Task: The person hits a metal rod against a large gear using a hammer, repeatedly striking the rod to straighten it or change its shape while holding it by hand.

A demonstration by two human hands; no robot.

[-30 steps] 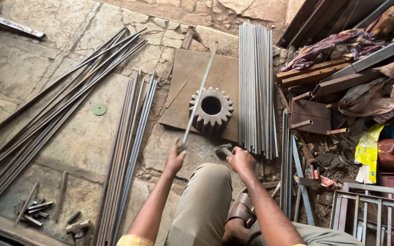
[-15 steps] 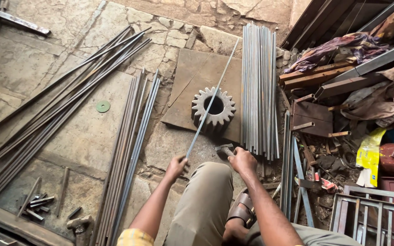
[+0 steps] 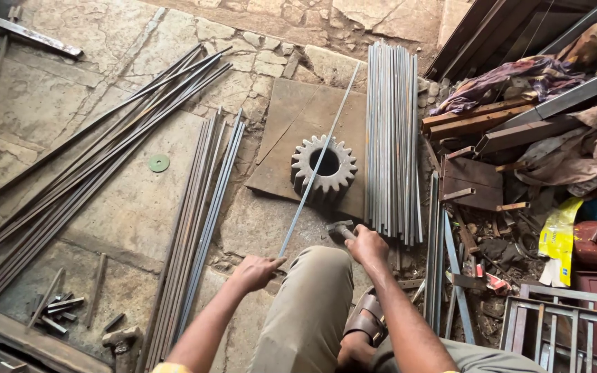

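Rod [image 3: 316, 173], thin and long: our left hand [image 3: 256, 271] pinches its near end, fingers closed, and it slants away across the toothed gear [image 3: 324, 167]. Our right hand [image 3: 366, 246] grips a hammer [image 3: 340, 228], just right of the rod.

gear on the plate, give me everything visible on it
The gear is a thick, pale grey toothed wheel, metal by its look, with blunt straight teeth all round and a large round bore, dark inside. It lies flat on a rusty brown steel plate on the stone floor, left of a bundle of straight rods. A thin rod held in the left hand lies diagonally across its top and bore. The right hand grips a hammer just below it.
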